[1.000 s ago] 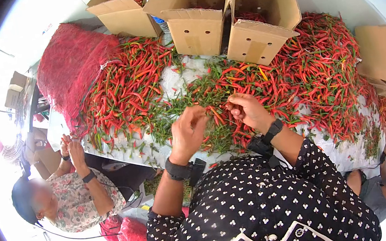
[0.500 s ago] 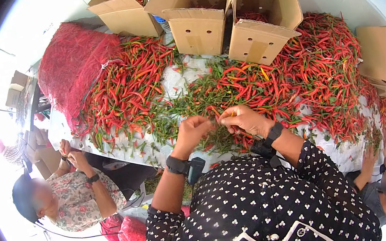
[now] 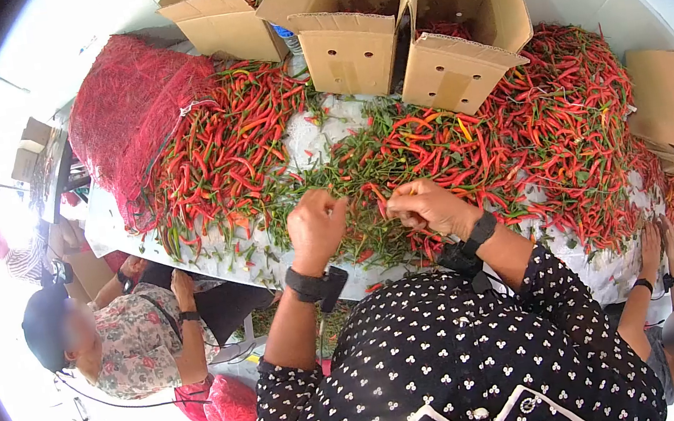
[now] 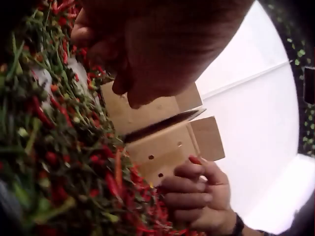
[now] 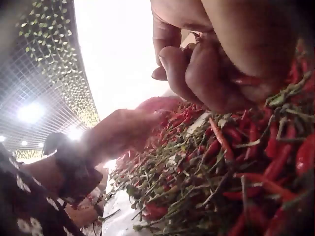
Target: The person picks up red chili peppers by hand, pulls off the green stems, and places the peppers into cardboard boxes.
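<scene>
My left hand (image 3: pixel 316 229) is raised over the green stems (image 3: pixel 367 241), fingers curled, with nothing visible in its grip; its fingertips are partly hidden in the left wrist view. To its right and apart from it, my right hand (image 3: pixel 431 207) is curled round a red chili, whose tip (image 4: pixel 196 160) pokes out by the thumb and index finger in the left wrist view. More red (image 5: pixel 246 81) shows against the palm in the right wrist view. Red chilies (image 3: pixel 483 143) mixed with stems lie just beyond the hands.
Open cardboard boxes (image 3: pixel 349 54) holding chilies line the back. A red mesh sack (image 3: pixel 133 110) is at the back left beside another chili heap (image 3: pixel 230 152). Flattened cardboard (image 3: pixel 662 100) leans at the right. One person (image 3: pixel 136 342) sits left, another (image 3: pixel 647 331) right.
My left hand has drawn away to the left from the right hand and risen slightly. My right hand has barely moved. The left person's hands have lowered and parted; the right person has shifted.
</scene>
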A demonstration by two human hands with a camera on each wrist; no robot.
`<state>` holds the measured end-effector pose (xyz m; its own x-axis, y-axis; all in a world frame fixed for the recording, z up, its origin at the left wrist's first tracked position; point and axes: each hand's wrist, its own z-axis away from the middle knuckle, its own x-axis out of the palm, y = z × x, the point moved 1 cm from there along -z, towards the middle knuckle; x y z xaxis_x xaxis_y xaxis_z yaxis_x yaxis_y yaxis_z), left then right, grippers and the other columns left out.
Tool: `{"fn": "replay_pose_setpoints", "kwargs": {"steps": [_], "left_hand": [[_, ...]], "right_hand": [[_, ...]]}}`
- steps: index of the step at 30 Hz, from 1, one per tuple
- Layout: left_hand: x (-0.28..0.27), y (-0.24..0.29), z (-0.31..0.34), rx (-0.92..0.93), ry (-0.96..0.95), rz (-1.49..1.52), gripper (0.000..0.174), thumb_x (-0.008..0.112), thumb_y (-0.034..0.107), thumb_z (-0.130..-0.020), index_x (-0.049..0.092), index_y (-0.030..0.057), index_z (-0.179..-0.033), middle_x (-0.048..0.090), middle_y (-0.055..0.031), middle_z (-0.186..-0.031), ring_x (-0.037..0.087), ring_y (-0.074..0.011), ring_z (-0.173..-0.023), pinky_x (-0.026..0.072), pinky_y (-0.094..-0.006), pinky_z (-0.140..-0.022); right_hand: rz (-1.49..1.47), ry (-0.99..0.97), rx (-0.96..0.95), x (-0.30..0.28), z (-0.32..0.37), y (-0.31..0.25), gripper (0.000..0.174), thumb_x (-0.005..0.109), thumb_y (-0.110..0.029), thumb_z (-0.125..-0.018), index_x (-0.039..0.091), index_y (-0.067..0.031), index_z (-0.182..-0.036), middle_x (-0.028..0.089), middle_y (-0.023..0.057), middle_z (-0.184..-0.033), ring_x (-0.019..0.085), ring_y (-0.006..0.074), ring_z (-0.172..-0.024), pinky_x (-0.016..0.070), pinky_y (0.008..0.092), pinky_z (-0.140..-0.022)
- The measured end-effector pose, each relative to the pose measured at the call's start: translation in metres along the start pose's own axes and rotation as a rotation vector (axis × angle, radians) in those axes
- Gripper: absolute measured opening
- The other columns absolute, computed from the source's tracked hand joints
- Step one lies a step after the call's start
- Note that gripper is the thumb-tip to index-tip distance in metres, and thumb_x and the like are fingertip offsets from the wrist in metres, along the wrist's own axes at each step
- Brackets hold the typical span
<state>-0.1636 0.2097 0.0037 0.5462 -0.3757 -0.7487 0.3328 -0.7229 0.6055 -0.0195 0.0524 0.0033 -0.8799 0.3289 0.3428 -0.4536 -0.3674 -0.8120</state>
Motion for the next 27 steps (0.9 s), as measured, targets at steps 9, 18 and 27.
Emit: {"fn": "replay_pose_setpoints", "kwargs": {"steps": [9,18,27], "left_hand": [[-0.004,-0.025,0.040,0.060,-0.410,-0.055,0.017,0.062,0.011,-0.069,0.060,0.0074,-0.086,0.055,-0.0125,-0.084,0.057,-0.0333,-0.076,0.0465,-0.0411,-0.065],[-0.018,-0.038,0.035,-0.050,-0.078,-0.155,0.010,0.055,0.005,-0.071,0.062,0.0063,-0.079,0.056,-0.0121,-0.087,0.059,-0.0330,-0.072,0.0486,-0.0416,-0.062],[0.031,0.018,-0.003,0.264,-0.248,0.046,0.025,0.057,0.004,-0.071,0.063,0.0084,-0.095,0.055,-0.0096,-0.092,0.059,-0.0292,-0.077,0.0492,-0.0382,-0.064]], "right_hand": [[0.149,0.400,-0.637,-0.040,0.031,-0.120,0.023,0.052,-0.026,-0.088,0.057,-0.0050,-0.080,0.044,-0.0050,-0.058,0.037,0.0032,-0.050,0.0259,0.0189,-0.045],[0.585,0.829,-1.029,-0.121,0.035,-0.262,0.026,0.058,-0.027,-0.086,0.065,-0.0018,-0.091,0.058,-0.0018,-0.073,0.046,0.0041,-0.065,0.0352,0.0172,-0.056],[0.300,0.628,-1.066,-0.066,0.042,-0.214,0.020,0.055,-0.019,-0.086,0.064,-0.0016,-0.090,0.059,-0.0001,-0.070,0.051,0.0057,-0.061,0.0407,0.0196,-0.056]]}}
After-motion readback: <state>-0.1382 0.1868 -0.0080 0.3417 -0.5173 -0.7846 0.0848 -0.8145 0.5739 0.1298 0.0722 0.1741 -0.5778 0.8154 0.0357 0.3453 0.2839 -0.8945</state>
